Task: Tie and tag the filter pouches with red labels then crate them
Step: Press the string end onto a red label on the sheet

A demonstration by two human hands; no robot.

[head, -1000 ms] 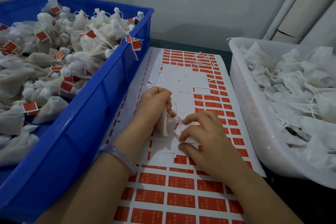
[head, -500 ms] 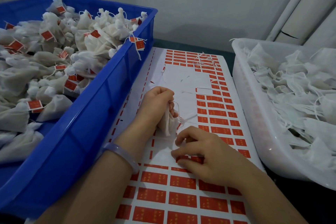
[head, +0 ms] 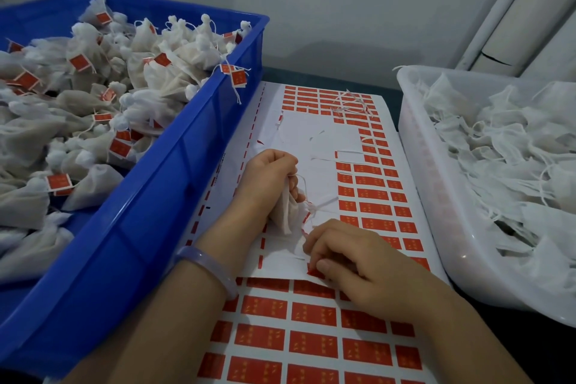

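Filter pouch, the small white cloth one (head: 285,217): where is it just now? (newcomer)

In the left hand (head: 268,178), whose grip is clenched round the gathered neck. It sits low over the white backing sheet (head: 324,134) of labels, between the deep blue plastic crate (head: 174,165) and the white plastic basket (head: 436,196). Its thin white drawstring (head: 321,204) trails out to the right. (old hand)

And the right hand (head: 358,262)?

Fingers curled, thumb and fingertips pinching the corner of one red rectangular paper label (head: 314,272) at the edge of the stripped patch. By my reading, the step in hand is peeling that tag.

How do I do it well?

Lift from the corner and roll it back slowly, low to the sheet, so it comes away whole rather than tearing or curling onto itself. Touch the sticky side as little as you can. Hold the filter pouch bunched tight so the neck cannot slacken. Bring the drawstring near, since the red label probably folds over the string's end, as on the tagged pouches (head: 93,103) in the crate. Square the halves before pressing.

Then?

Into the crate. It is heaped high, and plenty of untagged pouches (head: 498,150) wait in the basket.
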